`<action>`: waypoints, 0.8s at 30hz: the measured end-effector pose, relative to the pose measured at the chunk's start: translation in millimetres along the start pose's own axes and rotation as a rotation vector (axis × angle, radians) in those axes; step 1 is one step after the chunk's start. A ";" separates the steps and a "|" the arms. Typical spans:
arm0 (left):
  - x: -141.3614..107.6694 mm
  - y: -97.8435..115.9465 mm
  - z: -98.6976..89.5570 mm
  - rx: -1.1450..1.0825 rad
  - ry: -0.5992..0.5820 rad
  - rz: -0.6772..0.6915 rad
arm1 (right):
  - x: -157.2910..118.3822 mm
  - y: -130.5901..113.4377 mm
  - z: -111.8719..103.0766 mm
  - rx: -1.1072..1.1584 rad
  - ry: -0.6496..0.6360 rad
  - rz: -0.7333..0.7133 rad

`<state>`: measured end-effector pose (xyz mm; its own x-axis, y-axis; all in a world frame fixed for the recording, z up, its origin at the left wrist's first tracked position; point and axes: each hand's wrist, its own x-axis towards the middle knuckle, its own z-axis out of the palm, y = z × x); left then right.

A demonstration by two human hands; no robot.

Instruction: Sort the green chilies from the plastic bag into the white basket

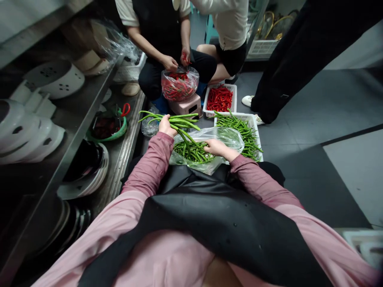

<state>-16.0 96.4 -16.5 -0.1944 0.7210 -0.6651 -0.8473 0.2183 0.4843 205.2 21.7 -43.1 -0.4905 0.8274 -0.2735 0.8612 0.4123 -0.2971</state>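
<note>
My left hand (167,126) is closed around a bunch of long green chili peppers (184,120), which stick out on both sides of the fist. Lower and to the right, my right hand (216,148) reaches into the open mouth of a clear plastic bag (206,169) on my lap. Its fingers are pinched together at the green chili peppers (191,153) inside; the fingertips are partly hidden among them. Just beyond the bag stands a white basket (257,137) heaped with more green chili peppers (239,129).
Opposite me, a seated person's hands (176,60) work over a bag of red chilies (179,85) on a pink stool (187,105). A basket of red chilies (220,99) stands beside it. Shelves with white dishes (54,79) and a green bowl (109,127) line the left. Someone's dark-trousered leg (278,71) is at right.
</note>
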 end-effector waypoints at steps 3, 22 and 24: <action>-5.5 9.0 1.0 -0.005 0.029 0.019 | 11.4 18.7 25.6 0.027 -0.028 0.185; -46.2 -2.9 10.3 0.037 -0.169 -0.027 | 22.0 -24.5 18.8 1.201 -0.005 -0.014; -44.4 1.4 8.3 0.009 -0.180 -0.026 | 19.4 -19.0 13.9 1.214 -0.070 -0.016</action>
<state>-4.5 70.1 18.5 -0.0800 0.8208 -0.5656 -0.8464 0.2438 0.4734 177.5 24.6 -55.4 -0.5386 0.7875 -0.2996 0.1886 -0.2339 -0.9538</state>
